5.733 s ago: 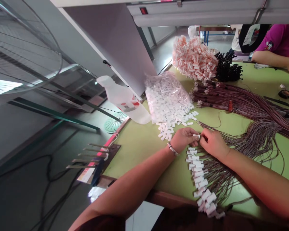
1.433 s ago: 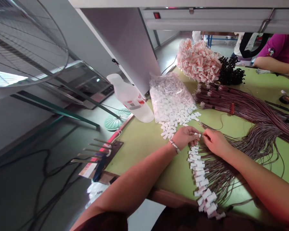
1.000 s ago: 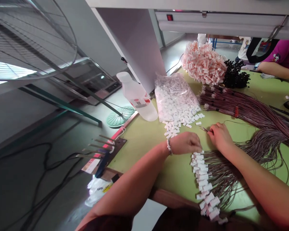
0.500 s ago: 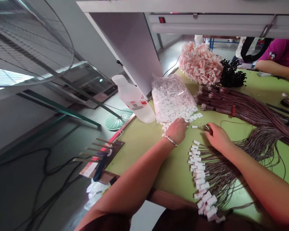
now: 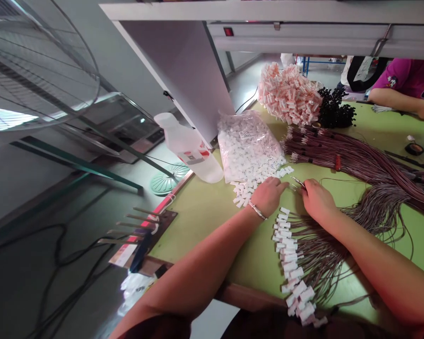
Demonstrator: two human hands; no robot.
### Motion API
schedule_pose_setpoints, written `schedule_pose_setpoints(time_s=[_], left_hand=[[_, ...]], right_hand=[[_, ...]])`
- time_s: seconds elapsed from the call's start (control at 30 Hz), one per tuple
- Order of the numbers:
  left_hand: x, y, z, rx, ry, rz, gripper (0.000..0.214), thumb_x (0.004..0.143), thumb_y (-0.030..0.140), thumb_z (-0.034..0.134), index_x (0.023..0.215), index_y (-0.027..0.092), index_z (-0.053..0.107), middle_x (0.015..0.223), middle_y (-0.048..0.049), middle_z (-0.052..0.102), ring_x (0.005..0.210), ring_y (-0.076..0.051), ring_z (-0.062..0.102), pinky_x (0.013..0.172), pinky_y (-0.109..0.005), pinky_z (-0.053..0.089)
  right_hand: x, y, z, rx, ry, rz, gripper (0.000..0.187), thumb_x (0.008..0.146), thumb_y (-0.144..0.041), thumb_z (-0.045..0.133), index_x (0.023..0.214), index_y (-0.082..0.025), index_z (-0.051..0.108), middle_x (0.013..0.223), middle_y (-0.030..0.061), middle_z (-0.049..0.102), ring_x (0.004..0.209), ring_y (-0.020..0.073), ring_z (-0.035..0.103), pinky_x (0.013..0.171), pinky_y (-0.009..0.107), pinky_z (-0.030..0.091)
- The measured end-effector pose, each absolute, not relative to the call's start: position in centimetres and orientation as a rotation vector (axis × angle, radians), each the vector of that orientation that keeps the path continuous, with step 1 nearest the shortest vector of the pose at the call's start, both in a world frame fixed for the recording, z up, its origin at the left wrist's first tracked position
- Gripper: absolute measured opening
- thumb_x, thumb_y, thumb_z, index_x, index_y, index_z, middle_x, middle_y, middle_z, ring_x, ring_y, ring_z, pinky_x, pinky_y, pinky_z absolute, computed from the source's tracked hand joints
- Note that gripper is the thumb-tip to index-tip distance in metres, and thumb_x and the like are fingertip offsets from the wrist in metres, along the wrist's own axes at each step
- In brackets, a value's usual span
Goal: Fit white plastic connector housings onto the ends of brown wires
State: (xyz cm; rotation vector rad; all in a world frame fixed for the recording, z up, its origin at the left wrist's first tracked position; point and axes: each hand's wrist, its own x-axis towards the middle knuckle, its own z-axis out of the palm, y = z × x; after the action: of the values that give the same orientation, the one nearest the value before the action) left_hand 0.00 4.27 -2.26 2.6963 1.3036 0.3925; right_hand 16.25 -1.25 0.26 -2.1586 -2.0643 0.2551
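The left hand point(image 5: 270, 195) lay just in front of the bag of white housings point(image 5: 249, 143), beside the loose housings point(image 5: 243, 192) spilled at the bag's mouth. Its fingers were drawn together and pointed at the right hand point(image 5: 316, 201); whether they pinched a housing could not be told. The right hand, in front of the bag and to its right, pinched the wire ends point(image 5: 298, 182) (metal tips glinting). The capped wires point(image 5: 289, 254) lay further from the bag, behind both hands.

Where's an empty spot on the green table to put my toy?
Bare table lies between the bottle and the left arm, and far off between the wires and another person's arm. Around the right hand, plugs and wires crowd it.
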Motion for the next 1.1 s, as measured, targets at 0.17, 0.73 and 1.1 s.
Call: schedule_pose_setpoints(time_s=[0.17,0.73,1.1], left_hand=[[-0.8,3.6,-0.9,2.058,1.354,0.717,0.023,0.083,0.02,0.05,0.097,0.015,0.067,0.08,-0.0069,0.062,0.066,-0.015,0.059,0.064,-0.029,0.049],[-0.4,3.0,-1.7,0.807,1.081,0.837,0.013,0.073,0.019,0.07,0.069,0.008,0.064,0.052,-0.0007,0.061,0.044,-0.005,0.055,0.048,-0.016,0.047],[-1.0,3.0,-1.2,0.744,1.016,0.852,0.014,0.071,0.001,0.063,0.083,0.006,0.068,0.066,-0.0059,0.068,0.063,-0.011,0.066,0.072,-0.022,0.055]], right_hand=[[16.6,-1.1,0.4,-2.14,-1.972,0.442,0.018,0.09,-0.025,0.039,0.098,-0.017,0.053,0.085,0.008,0.066,0.075,0.0194,0.059,0.062,0.028,0.035],[16.5,-1.2,0.0,-2.162,-2.104,0.278,0.02,0.091,-0.027,0.04,0.086,-0.016,0.057,0.092,0.0088,0.062,0.079,0.0181,0.058,0.064,0.028,0.035],[16.4,-1.7,-0.5,-2.15,-2.247,0.3,0.017,0.088,-0.023,0.043,0.088,-0.016,0.06,0.092,0.0091,0.062,0.079,0.0201,0.061,0.062,0.029,0.035]])
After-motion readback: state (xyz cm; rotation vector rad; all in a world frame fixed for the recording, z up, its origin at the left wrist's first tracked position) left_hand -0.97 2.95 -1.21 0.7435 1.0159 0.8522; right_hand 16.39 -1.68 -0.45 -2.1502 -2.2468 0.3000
